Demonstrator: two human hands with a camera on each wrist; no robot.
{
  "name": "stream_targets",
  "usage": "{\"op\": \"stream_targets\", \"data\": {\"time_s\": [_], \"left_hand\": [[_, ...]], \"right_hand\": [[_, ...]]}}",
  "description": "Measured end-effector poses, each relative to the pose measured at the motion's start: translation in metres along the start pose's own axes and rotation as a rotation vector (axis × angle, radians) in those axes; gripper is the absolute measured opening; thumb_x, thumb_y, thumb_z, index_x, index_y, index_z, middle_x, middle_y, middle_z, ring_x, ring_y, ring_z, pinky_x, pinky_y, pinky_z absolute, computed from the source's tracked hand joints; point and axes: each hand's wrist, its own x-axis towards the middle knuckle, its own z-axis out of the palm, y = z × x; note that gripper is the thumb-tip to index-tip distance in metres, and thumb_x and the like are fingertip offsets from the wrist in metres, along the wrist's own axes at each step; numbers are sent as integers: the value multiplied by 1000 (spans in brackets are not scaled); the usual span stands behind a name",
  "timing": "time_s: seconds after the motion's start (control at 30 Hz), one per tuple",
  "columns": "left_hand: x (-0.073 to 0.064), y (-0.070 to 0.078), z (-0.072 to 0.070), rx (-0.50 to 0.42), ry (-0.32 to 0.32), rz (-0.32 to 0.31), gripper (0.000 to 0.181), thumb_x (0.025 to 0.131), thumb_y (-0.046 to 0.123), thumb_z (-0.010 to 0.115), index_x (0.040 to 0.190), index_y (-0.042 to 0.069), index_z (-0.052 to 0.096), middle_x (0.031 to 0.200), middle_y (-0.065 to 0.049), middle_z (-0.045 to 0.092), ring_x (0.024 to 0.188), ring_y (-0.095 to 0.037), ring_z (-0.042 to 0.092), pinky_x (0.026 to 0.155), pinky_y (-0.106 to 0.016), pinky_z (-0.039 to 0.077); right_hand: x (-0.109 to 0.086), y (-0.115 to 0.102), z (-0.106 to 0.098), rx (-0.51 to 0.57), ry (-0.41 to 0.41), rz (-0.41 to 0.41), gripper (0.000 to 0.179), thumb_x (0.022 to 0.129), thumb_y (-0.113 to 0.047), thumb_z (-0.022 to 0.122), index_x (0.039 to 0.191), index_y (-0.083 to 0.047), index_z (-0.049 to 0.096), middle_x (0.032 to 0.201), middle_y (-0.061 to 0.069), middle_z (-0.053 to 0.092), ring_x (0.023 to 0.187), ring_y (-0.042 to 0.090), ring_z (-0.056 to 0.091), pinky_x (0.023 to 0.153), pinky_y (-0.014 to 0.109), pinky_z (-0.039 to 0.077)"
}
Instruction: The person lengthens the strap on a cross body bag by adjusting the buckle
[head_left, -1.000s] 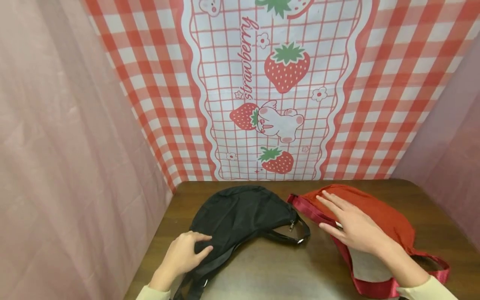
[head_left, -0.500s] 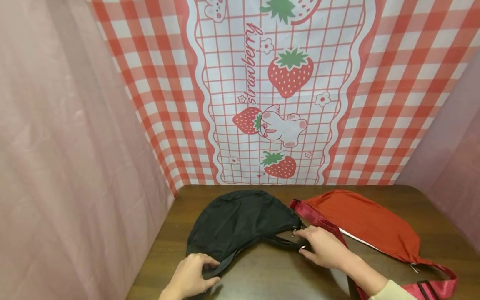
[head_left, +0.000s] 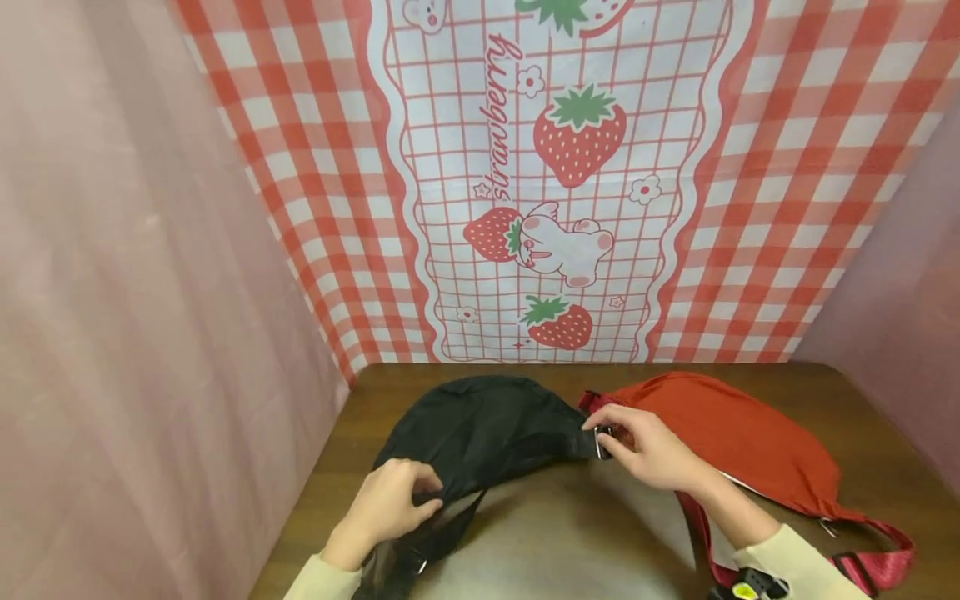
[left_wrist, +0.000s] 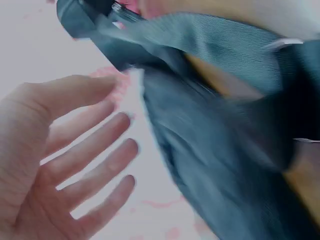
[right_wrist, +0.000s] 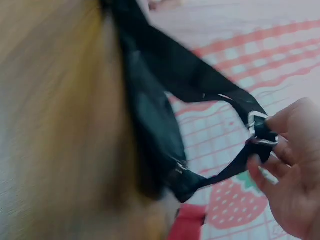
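Observation:
A black crescent-shaped bag (head_left: 487,425) lies on the left half of the table in the head view. My right hand (head_left: 648,446) pinches the black strap at its metal buckle (right_wrist: 262,132), lifted by the bag's right end. At the bag's lower left is my left hand (head_left: 386,504), thumb and fingers apart. The left wrist view has those fingers (left_wrist: 95,155) spread loosely beside the blurred black fabric (left_wrist: 200,140), holding nothing. More black strap (head_left: 450,533) with a metal ring hangs below the left hand.
A red bag (head_left: 750,425) lies at the right, behind the right forearm, its red strap (head_left: 892,550) looping toward the front right. Behind the brown table (head_left: 810,379) rises a strawberry-print cloth (head_left: 577,150). A pink curtain (head_left: 150,333) hangs at the left.
My right hand has moved from over the red bag to the black bag's right end and raised the buckled strap. The left hand stays near the bag's left end, shifting slightly.

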Motion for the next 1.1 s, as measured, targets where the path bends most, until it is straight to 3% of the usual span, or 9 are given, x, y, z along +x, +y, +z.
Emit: {"op": "stream_targets", "data": {"time_s": [0.13,0.23,0.37,0.47,0.63,0.73,0.83,0.97,1.1], "left_hand": [[37,37,-5,-56,146,100,35,85,25,92,117,16,80,107,2,81,95,-15,75,80,-32,63],[68,66,-7,-97,205,188,58,86,32,92,137,13,71,125,-3,77,112,-19,73,93,-37,64],[104,96,2,-139,183,279,71,88,34,90,148,10,61,141,-8,70,128,-23,69,105,-39,60],[119,107,11,-212,152,302,62,90,27,89,144,8,64,137,-8,73,121,-22,73,100,-37,63],[123,109,20,-422,192,270,46,86,17,91,129,8,76,120,-7,81,100,-18,79,86,-27,65],[120,106,22,-552,219,234,44,83,19,94,124,10,79,115,-6,81,99,-18,79,86,-25,65],[120,104,21,-642,207,191,41,85,22,93,123,14,81,112,-4,78,100,-14,75,88,-26,65],[119,102,20,-704,180,156,36,85,21,92,120,15,82,106,-5,76,96,-10,72,87,-26,65],[118,101,19,-718,199,145,34,84,18,93,116,12,83,102,-8,78,90,-11,73,82,-27,66]], "right_hand": [[10,-11,-12,149,37,50,25,105,-3,65,125,-16,69,113,3,73,64,3,52,59,23,50],[18,-18,-14,221,43,25,32,100,0,70,129,-14,67,117,7,71,65,11,51,58,26,48],[25,-24,-14,274,39,-21,46,90,0,83,131,-9,64,120,10,68,73,15,55,59,26,48],[29,-27,-12,277,46,-10,49,88,-2,87,129,-10,61,117,9,67,80,10,63,64,24,52],[28,-29,-10,280,106,21,46,84,-2,90,122,-11,65,108,6,69,82,9,68,70,21,58],[25,-29,-11,317,149,-2,46,81,4,89,121,-8,68,108,8,68,85,10,69,73,22,61],[23,-28,-10,371,174,-24,47,81,9,88,121,-5,69,112,10,66,91,11,70,77,25,64],[22,-30,-9,350,192,-7,47,81,4,90,122,-8,72,113,4,68,93,10,72,78,22,64],[23,-34,-7,299,221,29,52,77,-1,94,124,-15,76,113,-1,70,94,10,75,81,25,66]]}}
